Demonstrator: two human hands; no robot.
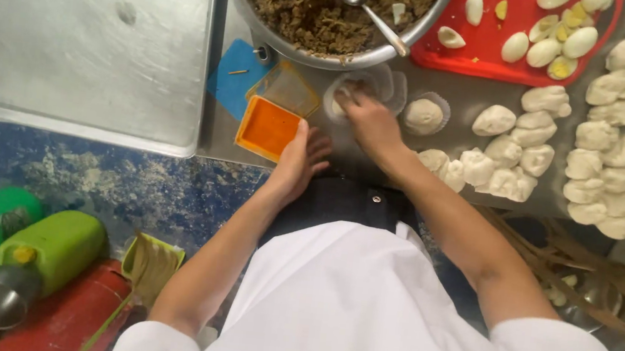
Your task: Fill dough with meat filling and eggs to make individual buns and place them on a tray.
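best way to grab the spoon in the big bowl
Grip the spoon by its handle end, which lies over the bowl rim, free of the brown filling. Come from the lower right, near the right hand: the handle slants that way, while the scoop end rests in the filling.

A single view, from a camera worn on the person's head, looking almost straight down over their own chest and white top [360, 312]. Both forearms stretch away from the lens toward the top of the frame, where a steel worktable [73, 26] fills the upper half. The left hand [300, 159] and right hand [370, 123] sit near the centre, fairly close to the camera. The floor [119, 178] shows lower left, farther off beneath the table edge. No second view exists, so nothing is shared between cameras
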